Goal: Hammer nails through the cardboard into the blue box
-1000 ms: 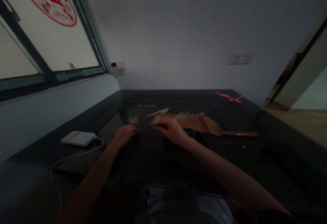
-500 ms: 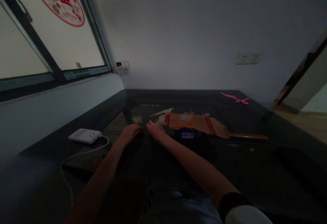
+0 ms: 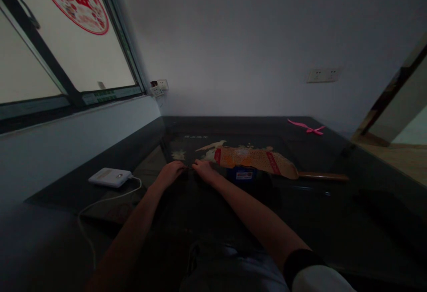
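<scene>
Low over the dark table (image 3: 320,221), my left hand (image 3: 171,172) is closed, its thumb and fingers pinched together. Just to its right my right hand (image 3: 204,170) is closed in the same way, fingertips facing the left ones across a small gap. Something small and dark may run between the fingertips; it is too dim to name. Right of my right hand lies a long, flat, tan patterned thing (image 3: 258,158) with red bands and a brown wooden handle (image 3: 323,176). Partly under its near edge sits a blue packet (image 3: 242,174) with a white label.
A white power bank (image 3: 110,177) with a white cable (image 3: 110,198) lies at the left table edge. A pink ribbon (image 3: 308,128) is at the far right. The wall (image 3: 233,61) stands behind the table, and a window (image 3: 100,61) is on the left.
My fingertips have drawn very slightly apart, both hands still closed. The view has shifted a little; the things on the table stay where they were.
</scene>
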The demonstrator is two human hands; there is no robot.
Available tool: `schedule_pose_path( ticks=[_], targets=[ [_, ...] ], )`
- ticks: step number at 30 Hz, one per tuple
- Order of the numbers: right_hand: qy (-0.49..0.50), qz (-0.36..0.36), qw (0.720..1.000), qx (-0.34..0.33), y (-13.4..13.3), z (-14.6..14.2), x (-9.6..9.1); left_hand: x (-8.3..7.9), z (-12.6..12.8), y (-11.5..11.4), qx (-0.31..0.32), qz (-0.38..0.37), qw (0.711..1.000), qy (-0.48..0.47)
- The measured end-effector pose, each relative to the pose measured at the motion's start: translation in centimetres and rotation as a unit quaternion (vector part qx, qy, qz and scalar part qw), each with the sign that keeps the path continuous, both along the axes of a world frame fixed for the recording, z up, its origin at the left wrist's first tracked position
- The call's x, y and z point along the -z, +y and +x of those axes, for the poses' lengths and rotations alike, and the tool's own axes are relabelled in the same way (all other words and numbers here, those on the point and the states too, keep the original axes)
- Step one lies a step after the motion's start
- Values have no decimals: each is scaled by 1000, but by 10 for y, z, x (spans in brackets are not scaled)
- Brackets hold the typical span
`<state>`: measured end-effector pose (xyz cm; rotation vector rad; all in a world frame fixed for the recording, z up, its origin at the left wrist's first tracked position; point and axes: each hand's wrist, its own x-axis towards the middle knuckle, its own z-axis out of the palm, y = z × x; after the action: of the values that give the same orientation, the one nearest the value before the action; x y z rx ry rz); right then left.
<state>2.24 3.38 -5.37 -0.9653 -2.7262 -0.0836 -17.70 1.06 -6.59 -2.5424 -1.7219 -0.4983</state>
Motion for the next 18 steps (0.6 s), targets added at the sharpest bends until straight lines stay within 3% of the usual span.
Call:
schedule_pose_path(
  ticks=[11, 18],
  targets=[
    [29, -13, 999, -6, 1, 2, 6, -5, 0, -1, 9, -9, 999, -36],
    [68, -35, 996, 50, 6, 4, 11, -4, 1, -1, -20, -12, 999, -42]
  ],
)
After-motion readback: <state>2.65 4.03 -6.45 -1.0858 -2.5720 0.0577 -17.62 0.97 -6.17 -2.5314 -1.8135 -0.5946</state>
